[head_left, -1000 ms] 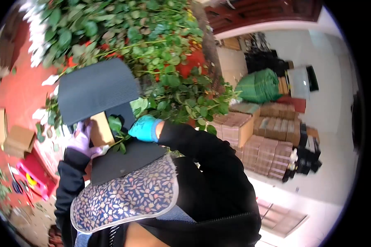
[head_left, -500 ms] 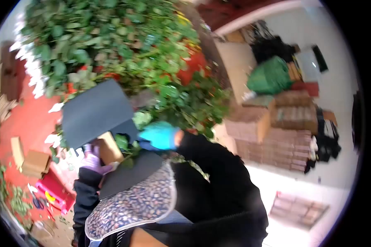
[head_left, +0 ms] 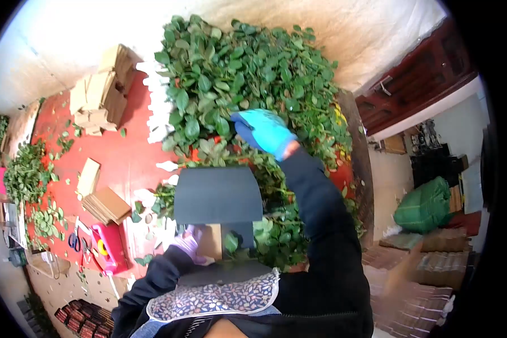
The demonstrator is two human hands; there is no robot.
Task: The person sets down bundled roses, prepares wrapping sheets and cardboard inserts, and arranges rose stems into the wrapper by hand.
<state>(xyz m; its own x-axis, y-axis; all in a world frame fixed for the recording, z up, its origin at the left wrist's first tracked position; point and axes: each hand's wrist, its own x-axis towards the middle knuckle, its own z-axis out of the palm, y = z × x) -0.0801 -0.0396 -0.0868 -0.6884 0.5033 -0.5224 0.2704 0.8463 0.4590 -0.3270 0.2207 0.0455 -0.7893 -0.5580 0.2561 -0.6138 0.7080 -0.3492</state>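
Note:
My left hand, in a lilac glove, is at the left end of a piece of tan cardboard, below a dark grey ridged sheet; its fingers close on the cardboard's edge. A green leaf shows beside the cardboard. My right hand, in a teal and blue glove, is stretched out over the big pile of leafy stems; its fingertips are turned down and whether they hold anything is hidden. White wrapped flower heads line the pile's left side.
Folded cardboard pieces and a taller cardboard stack lie on the red table. Scissors and a pink holder are at lower left. A green sack and bundled boxes stand on the floor at right.
My right hand has moved from beside the grey sheet up and away onto the leafy pile. My left hand stays by the cardboard. The view has shifted, showing more of the table's left side.

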